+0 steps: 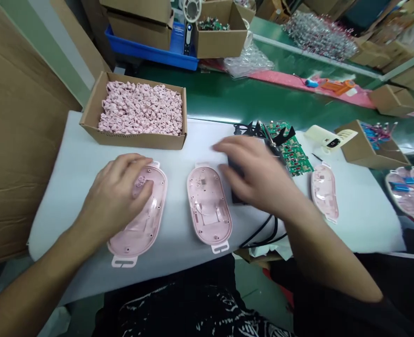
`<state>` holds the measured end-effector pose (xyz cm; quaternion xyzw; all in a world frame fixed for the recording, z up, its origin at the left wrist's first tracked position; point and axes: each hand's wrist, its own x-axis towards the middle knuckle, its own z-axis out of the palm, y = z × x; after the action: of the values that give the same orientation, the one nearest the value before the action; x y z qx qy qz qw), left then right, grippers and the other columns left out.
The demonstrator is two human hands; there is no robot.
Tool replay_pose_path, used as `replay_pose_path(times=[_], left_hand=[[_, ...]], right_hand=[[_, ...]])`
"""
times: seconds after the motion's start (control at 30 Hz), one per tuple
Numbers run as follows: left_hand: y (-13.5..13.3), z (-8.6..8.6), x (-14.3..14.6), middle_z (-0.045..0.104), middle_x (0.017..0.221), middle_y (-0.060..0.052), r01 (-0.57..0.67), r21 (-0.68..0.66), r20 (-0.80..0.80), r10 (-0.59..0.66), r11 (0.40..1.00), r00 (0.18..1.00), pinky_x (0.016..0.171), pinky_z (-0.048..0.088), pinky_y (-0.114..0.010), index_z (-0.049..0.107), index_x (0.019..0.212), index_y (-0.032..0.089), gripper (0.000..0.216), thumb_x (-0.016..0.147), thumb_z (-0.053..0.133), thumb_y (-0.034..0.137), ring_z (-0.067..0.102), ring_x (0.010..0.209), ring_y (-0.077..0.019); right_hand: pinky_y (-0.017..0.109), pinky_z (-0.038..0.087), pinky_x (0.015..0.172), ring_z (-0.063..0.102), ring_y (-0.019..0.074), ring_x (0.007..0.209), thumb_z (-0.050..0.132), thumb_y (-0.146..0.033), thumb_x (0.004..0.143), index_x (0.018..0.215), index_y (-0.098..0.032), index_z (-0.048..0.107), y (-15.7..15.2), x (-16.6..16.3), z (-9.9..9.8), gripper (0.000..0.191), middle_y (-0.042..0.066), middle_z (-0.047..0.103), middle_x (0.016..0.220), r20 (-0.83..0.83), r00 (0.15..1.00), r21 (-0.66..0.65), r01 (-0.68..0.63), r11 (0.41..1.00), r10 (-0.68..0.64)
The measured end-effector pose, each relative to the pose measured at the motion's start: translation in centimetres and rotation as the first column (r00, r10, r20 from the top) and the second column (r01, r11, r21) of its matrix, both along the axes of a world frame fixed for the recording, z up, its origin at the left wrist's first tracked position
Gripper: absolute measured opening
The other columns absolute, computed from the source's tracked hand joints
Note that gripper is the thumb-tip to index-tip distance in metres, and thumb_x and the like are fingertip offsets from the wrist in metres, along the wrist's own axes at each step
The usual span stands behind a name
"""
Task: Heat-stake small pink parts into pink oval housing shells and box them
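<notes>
My left hand (117, 192) is over the upper part of a pink plastic shell (138, 238), thumb and forefinger apart. Whether its fingertips touch the shell I cannot tell. A second pink shell (209, 201) lies hollow side up to its right, showing screw posts and a clear round part inside. My right hand (247, 171), smeared by motion, is in the air between that shell and a dark box (238, 196). Its thumb and fingers are spread, and nothing shows between them. Behind the left shell stands a cardboard box (133, 139) full of small pink parts (142, 108).
Green circuit boards (294, 154) lie beyond my right hand, beside a black-handled tool (277, 142). Farther right are another pink shell (324, 192), a cream device (329, 136) and a carton of wired parts (372, 150). Black cables (272, 229) hang over the front edge.
</notes>
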<state>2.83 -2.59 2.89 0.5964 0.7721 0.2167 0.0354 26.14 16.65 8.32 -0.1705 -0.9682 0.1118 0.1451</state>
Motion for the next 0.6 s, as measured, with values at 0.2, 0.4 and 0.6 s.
replay_pose_path(times=[0.2,0.4,0.6], left_hand=[[4.7,1.1,3.9,0.067,0.108,-0.009,0.348,-0.071,-0.211,-0.355,0.935,0.911,0.075,0.040,-0.042,0.074,0.091,0.021,0.032,0.102,0.046,0.032,0.056,0.095,-0.0269],[8.8,-0.6,4.5,0.068,0.087,-0.007,0.428,-0.175,-0.255,-0.460,0.887,0.850,0.071,0.031,-0.040,0.077,0.085,0.021,0.036,0.101,0.048,0.034,0.051,0.086,-0.0251],[9.0,-1.2,4.2,0.067,0.081,-0.003,0.385,-0.125,-0.107,-0.398,0.915,0.911,0.072,0.030,-0.036,0.078,0.082,0.023,0.024,0.096,0.060,0.033,0.048,0.082,-0.0209]], right_hand=[[0.042,0.048,0.062,0.067,0.0274,0.074,0.066,-0.045,0.090,0.124,-0.027,0.049,3.7,11.1,-1.3,0.042,0.012,0.070,0.100,-0.059,0.743,0.088,0.669,0.738,-0.667],[0.041,0.048,0.066,0.066,0.0247,0.075,0.052,-0.045,0.099,0.114,-0.027,0.043,5.8,13.1,-3.5,0.025,0.010,0.068,0.091,0.197,0.854,-0.189,0.515,0.836,-0.482],[0.033,0.047,0.056,0.059,0.0175,0.065,0.049,-0.042,0.100,0.098,-0.028,0.063,6.6,14.2,-3.0,0.020,0.004,0.062,0.079,-0.009,0.916,-0.344,0.374,0.861,-0.401]])
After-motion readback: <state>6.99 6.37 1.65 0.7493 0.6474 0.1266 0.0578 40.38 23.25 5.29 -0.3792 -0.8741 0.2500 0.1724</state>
